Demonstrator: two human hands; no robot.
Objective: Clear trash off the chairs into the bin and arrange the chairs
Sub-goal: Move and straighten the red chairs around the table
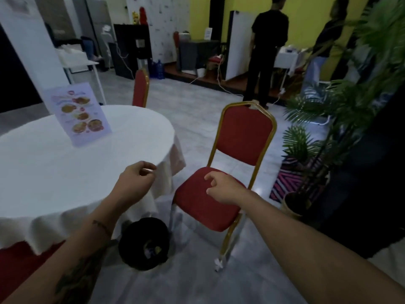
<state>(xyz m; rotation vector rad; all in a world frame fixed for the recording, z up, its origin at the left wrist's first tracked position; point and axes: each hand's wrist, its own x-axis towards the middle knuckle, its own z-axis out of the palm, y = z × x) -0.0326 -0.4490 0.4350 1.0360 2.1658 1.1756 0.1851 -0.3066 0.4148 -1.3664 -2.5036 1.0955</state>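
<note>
- table (65,172), round and white-clothed, fills the left; a far chair (140,88) stands behind it.
- near chair (243,137) stands just right of the table, and its red seat shows no trash.
- bin (129,238) sits on the floor between table and near chair, with rubbish inside.
- right grip (223,189) hovers over the seat, loosely curled, grasping nothing.
- left grip (137,178) seems to pinch a small pale scrap (147,170) at the table's edge.
- step in hand looks like binning: lower the scrap over the bin, release it, then tuck the near chair in.

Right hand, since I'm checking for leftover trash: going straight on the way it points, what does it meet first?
Probably the red chair seat, under the right hand; beyond hangs the tablecloth, though depth is unclear.
</note>
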